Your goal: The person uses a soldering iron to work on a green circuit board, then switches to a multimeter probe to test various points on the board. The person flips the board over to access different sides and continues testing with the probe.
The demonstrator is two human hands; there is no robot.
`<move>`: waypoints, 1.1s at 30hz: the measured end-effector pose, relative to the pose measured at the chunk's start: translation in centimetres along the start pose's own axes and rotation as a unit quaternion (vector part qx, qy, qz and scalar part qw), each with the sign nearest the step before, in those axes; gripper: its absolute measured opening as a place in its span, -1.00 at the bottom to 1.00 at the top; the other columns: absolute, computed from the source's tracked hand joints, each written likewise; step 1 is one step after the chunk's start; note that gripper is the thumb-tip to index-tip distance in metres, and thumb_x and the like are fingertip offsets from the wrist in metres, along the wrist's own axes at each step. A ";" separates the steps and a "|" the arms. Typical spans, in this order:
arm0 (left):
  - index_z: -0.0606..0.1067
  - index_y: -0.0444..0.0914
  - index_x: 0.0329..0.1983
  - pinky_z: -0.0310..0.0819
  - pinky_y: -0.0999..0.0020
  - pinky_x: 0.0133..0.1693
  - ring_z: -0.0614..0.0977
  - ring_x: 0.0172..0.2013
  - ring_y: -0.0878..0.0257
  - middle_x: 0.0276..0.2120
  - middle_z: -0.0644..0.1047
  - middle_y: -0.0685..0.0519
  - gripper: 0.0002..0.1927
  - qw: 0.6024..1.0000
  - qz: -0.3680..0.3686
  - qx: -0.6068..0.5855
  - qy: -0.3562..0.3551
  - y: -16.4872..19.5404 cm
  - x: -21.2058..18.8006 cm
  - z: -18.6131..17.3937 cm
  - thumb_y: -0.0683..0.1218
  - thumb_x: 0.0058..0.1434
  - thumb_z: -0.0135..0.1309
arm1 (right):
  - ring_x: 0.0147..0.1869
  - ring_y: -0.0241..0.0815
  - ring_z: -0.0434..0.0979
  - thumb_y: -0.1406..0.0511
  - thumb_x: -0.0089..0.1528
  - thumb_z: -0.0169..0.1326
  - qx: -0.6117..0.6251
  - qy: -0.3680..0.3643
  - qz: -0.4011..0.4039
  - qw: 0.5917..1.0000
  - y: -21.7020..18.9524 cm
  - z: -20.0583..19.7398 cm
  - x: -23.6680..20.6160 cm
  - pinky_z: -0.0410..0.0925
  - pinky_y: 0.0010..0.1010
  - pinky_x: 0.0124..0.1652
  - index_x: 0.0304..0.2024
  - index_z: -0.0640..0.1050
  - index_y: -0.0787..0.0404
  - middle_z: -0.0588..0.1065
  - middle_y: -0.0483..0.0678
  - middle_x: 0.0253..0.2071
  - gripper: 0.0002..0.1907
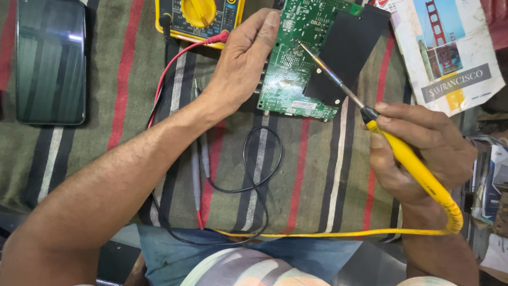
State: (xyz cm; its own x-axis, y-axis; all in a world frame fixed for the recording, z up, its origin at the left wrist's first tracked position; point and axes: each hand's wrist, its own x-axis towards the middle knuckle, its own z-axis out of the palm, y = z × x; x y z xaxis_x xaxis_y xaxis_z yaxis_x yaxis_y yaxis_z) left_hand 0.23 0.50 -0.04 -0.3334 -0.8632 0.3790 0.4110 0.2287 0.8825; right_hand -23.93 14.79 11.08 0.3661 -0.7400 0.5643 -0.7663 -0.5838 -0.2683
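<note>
Fingers of the right hand (423, 153) close around a yellow-handled soldering iron (407, 159), its metal tip touching the green circuit board (296, 63) that lies on a striped cloth (317, 175). The left hand (241, 63) rests with loosely curled fingers on the board's left edge, steadying it. Just above sits a yellow multimeter (198, 16) with red and black leads; a dark phone (50, 61) lies well to the left.

Your striped cloth (317, 180) carries a phone (50, 61) at ten o'clock, a yellow multimeter (198, 18) at twelve, a green circuit board (296, 63) beside it, probes (197, 175) at centre.
</note>
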 end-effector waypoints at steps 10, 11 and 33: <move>0.49 -0.26 0.12 0.38 0.57 -0.19 0.41 -0.28 0.57 -0.26 0.47 0.27 -0.62 1.000 -0.009 0.009 0.000 0.5 0.0 0.2 0.08 0.66 -0.24 | -0.10 -0.11 0.66 0.52 0.32 0.25 -0.023 -0.005 -0.010 1.000 -0.2 -0.2 0.5 0.55 -0.45 -0.10 -0.07 0.55 0.34 0.59 0.14 -0.02 -0.83; 0.49 -0.26 0.13 0.40 0.57 -0.15 0.42 -0.27 0.57 -0.23 0.48 0.26 -0.62 1.000 0.001 0.015 -0.003 0.4 -0.1 0.1 0.08 0.67 -0.24 | -0.10 -0.12 0.66 0.51 0.32 0.25 -0.025 -0.005 -0.010 1.000 -0.1 -0.2 0.4 0.55 -0.45 -0.10 -0.07 0.55 0.34 0.60 0.14 -0.02 -0.83; 0.49 -0.28 0.15 0.43 0.56 -0.08 0.45 -0.22 0.57 -0.21 0.50 0.26 -0.63 1.000 -0.004 -0.009 -0.001 0.0 0.1 0.0 0.06 0.68 -0.22 | -0.15 -0.14 0.66 0.53 0.30 0.20 0.000 -0.011 -0.020 1.000 0.0 -0.2 0.5 0.56 -0.48 -0.15 -0.09 0.53 0.37 0.60 0.16 -0.05 -0.85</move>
State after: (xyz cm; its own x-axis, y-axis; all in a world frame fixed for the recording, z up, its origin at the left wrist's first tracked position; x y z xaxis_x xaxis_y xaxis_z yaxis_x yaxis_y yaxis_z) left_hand 0.26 0.45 0.01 -0.3379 -0.8643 0.3726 0.4236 0.2139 0.8803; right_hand -23.85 14.45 11.52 0.4076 -0.7233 0.5573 -0.7507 -0.6130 -0.2464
